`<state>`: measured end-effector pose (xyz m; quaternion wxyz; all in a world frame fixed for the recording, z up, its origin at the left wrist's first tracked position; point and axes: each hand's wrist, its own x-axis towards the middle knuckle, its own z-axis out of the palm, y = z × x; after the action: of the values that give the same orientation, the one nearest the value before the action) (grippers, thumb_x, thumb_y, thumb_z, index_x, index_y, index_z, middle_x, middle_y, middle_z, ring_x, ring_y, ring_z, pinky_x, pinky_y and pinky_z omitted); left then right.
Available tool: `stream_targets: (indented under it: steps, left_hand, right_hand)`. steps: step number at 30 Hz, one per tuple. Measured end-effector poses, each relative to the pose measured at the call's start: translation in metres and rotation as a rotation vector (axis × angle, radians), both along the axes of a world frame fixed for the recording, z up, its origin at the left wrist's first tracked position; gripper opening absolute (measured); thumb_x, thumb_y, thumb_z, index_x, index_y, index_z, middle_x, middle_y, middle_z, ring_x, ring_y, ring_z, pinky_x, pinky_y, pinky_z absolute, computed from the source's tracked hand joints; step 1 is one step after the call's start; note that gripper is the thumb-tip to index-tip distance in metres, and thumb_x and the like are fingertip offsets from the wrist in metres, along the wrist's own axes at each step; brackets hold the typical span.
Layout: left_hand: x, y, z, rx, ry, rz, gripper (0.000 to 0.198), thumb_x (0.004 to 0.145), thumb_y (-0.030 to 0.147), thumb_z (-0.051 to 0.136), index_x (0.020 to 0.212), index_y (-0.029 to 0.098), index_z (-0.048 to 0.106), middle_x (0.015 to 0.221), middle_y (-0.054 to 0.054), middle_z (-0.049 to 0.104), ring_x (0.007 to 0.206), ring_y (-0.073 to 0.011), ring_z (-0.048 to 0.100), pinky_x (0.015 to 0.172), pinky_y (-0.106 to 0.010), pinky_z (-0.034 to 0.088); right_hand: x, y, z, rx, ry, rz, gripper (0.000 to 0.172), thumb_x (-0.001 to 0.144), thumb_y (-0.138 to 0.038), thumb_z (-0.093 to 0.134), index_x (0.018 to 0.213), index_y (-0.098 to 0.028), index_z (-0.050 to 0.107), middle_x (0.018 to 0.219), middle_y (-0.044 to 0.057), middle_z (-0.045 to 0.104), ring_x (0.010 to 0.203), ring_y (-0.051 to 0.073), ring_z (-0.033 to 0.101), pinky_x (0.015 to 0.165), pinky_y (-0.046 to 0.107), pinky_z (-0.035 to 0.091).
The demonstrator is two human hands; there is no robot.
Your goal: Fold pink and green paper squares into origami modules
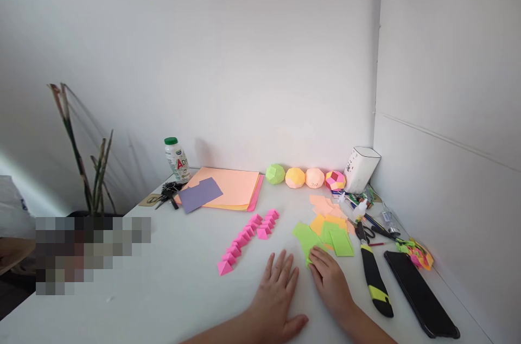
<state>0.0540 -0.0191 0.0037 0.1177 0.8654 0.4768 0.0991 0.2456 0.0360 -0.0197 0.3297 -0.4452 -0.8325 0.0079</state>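
My left hand (279,292) lies flat on the white table (163,273), fingers stretched out, holding nothing. My right hand (330,280) rests beside it, its fingertips pressing the near edge of a green paper square (308,239). More green squares (340,241) and orange squares (325,208) lie just beyond. To the left of the hands runs a row of small pink folded paper pyramids (247,236).
A utility knife (375,280), a black phone (421,293), scissors (366,231) and a glue bottle (360,207) lie at the right. Paper balls (295,177) and a white box (360,169) stand by the wall. Orange sheets (232,188), purple paper (200,194), keys (166,192) and a bottle (176,159) are far left.
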Motion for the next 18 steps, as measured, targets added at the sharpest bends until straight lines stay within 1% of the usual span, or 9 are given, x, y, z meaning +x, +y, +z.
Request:
stream_targets:
  steps: [2,4,6,8,10,12,14,16,18]
  left_hand:
    - [-0.001,0.001,-0.003,0.062,-0.029,0.037,0.077,0.081,0.062,0.038,0.142,0.017,0.025,0.152,-0.012,0.000,0.137,-0.0398,-0.006,0.106,-0.063,0.000]
    - [-0.003,0.003,-0.004,0.092,-0.038,0.061,0.077,0.081,0.058,0.041,0.143,0.017,0.022,0.152,-0.011,-0.004,0.136,-0.0413,-0.007,0.106,-0.064,0.001]
    - [-0.005,0.005,-0.001,0.060,-0.035,0.031,0.075,0.083,0.058,0.038,0.143,0.018,0.021,0.153,-0.010,0.001,0.137,-0.0397,-0.004,0.107,-0.062,0.002]
    - [-0.005,0.007,0.003,-0.004,-0.031,-0.005,0.074,0.084,0.060,0.032,0.144,0.017,0.021,0.152,-0.010,0.008,0.138,-0.0371,0.001,0.109,-0.059,0.001]
    - [-0.005,0.008,0.007,-0.058,-0.028,-0.021,0.074,0.085,0.060,0.028,0.144,0.017,0.017,0.152,-0.010,0.012,0.138,-0.0355,0.004,0.110,-0.057,0.001]
    - [-0.005,0.008,0.010,-0.091,-0.024,-0.017,0.077,0.085,0.060,0.030,0.145,0.017,0.012,0.152,-0.011,0.012,0.138,-0.0363,0.003,0.109,-0.057,0.002]
    - [-0.004,0.009,0.011,-0.117,-0.019,-0.016,0.079,0.084,0.060,0.033,0.145,0.017,0.009,0.152,-0.010,0.010,0.138,-0.0375,0.002,0.109,-0.058,0.002]
    - [-0.004,0.011,0.011,-0.137,-0.015,-0.020,0.080,0.083,0.061,0.033,0.145,0.016,0.009,0.153,-0.011,0.008,0.138,-0.0380,0.000,0.109,-0.058,0.001]
    - [-0.004,0.012,0.010,-0.164,-0.007,-0.039,0.082,0.082,0.063,0.032,0.145,0.015,0.009,0.153,-0.011,0.007,0.137,-0.0383,-0.002,0.109,-0.059,0.000]
  right_hand:
    - [0.001,-0.001,-0.001,0.017,0.009,0.001,0.028,0.090,-0.021,0.042,0.103,-0.015,0.067,0.106,0.013,0.067,0.102,0.027,0.062,0.086,0.047,0.053]
    - [0.002,-0.001,-0.002,0.042,0.009,-0.002,0.028,0.090,-0.022,0.044,0.104,-0.016,0.066,0.106,0.013,0.067,0.103,0.028,0.060,0.087,0.047,0.053]
    - [0.002,0.000,0.000,0.074,-0.008,-0.004,0.028,0.089,-0.022,0.045,0.108,-0.015,0.064,0.110,0.013,0.065,0.108,0.028,0.057,0.089,0.047,0.051]
    - [-0.002,0.005,0.007,0.103,-0.048,0.008,0.029,0.088,-0.022,0.046,0.112,-0.014,0.062,0.117,0.014,0.061,0.116,0.028,0.051,0.093,0.047,0.048]
    - [-0.012,0.017,0.019,0.109,-0.114,0.034,0.033,0.088,-0.022,0.047,0.118,-0.014,0.058,0.126,0.013,0.055,0.124,0.029,0.042,0.097,0.046,0.044]
    - [-0.029,0.033,0.030,0.077,-0.192,0.059,0.040,0.086,-0.023,0.048,0.125,-0.014,0.052,0.134,0.013,0.047,0.129,0.031,0.033,0.101,0.049,0.038]
    - [-0.048,0.050,0.037,0.024,-0.250,0.093,0.045,0.085,-0.024,0.050,0.129,-0.016,0.049,0.140,0.012,0.040,0.133,0.032,0.026,0.106,0.052,0.028]
    - [-0.064,0.065,0.037,-0.028,-0.254,0.097,0.047,0.084,-0.027,0.051,0.129,-0.016,0.048,0.140,0.012,0.040,0.134,0.033,0.022,0.106,0.054,0.025]
    - [-0.074,0.073,0.031,-0.060,-0.228,0.109,0.045,0.085,-0.025,0.047,0.129,-0.015,0.049,0.139,0.011,0.042,0.134,0.032,0.024,0.106,0.053,0.025]
